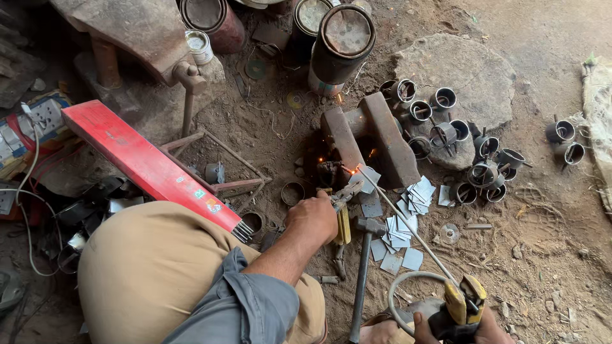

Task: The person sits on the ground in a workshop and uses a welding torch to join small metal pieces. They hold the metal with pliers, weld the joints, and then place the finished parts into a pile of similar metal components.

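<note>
**Electrode laid up-left toward the spark**

Nearest, the right hand point(468, 325) is clenched on a yellow electrode holder point(464, 299). From it the welding rod point(408, 226) runs up-left, its tip sparking at a small metal piece point(331, 171) on the dirt floor point(542, 210). The left hand point(312, 216), nearer that joint, is clenched around pliers point(343, 200). Beyond, an iron block point(382, 137) and metal rings point(446, 137) are seen.

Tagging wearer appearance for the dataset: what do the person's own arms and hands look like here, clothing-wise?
Both hands are bare, no gloves. The left hand comes off a forearm bare up to a grey-blue sleeve rolled near the elbow. Only part of the right hand shows at the bottom edge; no sleeve, watch or ring is visible there.
</note>
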{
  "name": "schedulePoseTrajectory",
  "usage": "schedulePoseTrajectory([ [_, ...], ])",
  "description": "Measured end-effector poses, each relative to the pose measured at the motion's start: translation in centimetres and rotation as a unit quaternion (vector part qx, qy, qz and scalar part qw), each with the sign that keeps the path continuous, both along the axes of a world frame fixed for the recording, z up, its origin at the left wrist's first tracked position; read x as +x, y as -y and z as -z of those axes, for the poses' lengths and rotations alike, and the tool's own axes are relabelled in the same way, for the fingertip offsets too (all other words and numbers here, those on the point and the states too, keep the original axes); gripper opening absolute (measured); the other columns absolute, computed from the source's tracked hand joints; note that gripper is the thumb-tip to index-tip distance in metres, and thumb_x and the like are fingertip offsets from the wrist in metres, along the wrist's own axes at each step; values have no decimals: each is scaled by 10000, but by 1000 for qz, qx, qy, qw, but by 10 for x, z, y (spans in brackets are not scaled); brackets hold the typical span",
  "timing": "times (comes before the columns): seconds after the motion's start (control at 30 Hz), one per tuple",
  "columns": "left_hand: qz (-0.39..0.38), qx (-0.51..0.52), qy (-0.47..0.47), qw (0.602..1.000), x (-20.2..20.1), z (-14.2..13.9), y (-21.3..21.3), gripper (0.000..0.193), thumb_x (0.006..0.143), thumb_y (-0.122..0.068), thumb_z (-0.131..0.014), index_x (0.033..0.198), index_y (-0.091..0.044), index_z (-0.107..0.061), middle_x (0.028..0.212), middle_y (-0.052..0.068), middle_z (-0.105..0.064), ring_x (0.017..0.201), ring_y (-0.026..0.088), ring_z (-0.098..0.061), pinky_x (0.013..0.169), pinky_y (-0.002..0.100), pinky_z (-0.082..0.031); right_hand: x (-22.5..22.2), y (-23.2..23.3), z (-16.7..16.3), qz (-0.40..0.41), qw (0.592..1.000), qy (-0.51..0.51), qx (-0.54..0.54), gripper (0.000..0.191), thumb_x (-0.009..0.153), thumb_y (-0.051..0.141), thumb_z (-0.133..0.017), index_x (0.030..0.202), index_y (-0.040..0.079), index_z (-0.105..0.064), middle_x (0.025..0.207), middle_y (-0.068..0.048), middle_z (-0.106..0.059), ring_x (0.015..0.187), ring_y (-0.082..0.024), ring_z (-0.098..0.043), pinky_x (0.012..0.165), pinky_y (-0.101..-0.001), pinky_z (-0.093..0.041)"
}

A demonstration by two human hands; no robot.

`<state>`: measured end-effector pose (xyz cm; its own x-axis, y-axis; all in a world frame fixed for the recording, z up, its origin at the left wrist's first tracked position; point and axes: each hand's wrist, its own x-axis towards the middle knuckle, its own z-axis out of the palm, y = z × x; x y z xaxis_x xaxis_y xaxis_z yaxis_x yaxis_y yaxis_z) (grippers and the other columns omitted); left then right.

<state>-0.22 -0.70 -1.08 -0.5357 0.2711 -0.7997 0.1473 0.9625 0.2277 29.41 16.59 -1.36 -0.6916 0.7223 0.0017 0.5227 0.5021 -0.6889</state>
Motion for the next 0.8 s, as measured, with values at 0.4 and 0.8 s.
schedulePoseTrajectory([
  [0.4,-4,-32,27,999,-5,-10,-3,694,943,-210,-706,1504,-54,-329,1443,203,-529,1330,346,-564,1021,524,-550,-11,-3,-9,-4,993,101,57,828,568,301,-986,1288,42,-672,791,-93,-762,700,-212,-770,765,-362,-628],
  [0.8,7,-14,9,1000,-2,1,-2,673,978,-239,-647,1512,-10,-308,1399,224,-574,1285,342,-609,1001,494,-575,7,-10,14,0,999,3,34,686,644,208,-922,1218,-12,-617,964,-110,-744,918,-198,-756,920,-353,-603],
])
